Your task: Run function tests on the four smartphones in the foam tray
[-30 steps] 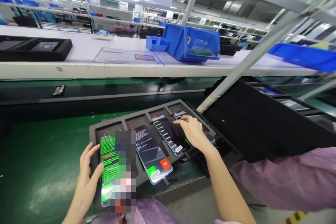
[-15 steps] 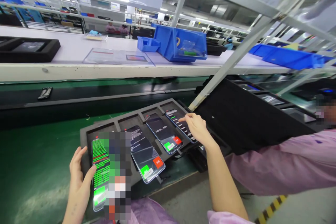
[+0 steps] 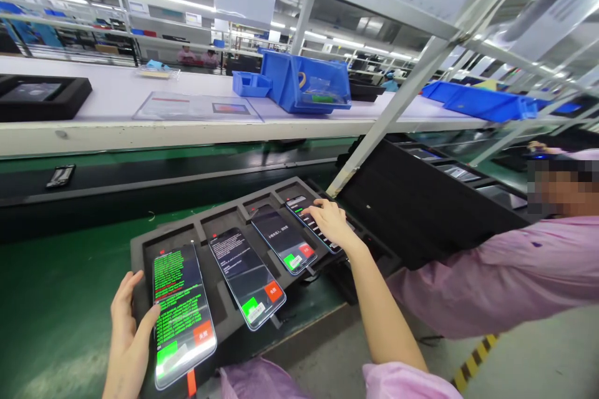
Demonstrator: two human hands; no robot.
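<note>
A dark foam tray holds a row of phones with lit screens. My left hand grips the tray's left side, its thumb at the edge of the nearest phone, which shows green and red text lines. Beside that lie a phone with white text and a phone with a mostly dark screen. All three have green and red blocks near the bottom. Over the rightmost phone, which shows a list, my right hand is open, index finger extended at the screen; exact contact cannot be made out.
A green bench surface lies under the tray. Above it runs a white shelf with blue bins and a clear sheet. A slanted metal post rises behind. At right, a co-worker's pink sleeve reaches close by.
The view has shifted slightly, so most things sit further left. My right index finger has moved a little up the list screen. My left hand stays at the tray's side.
</note>
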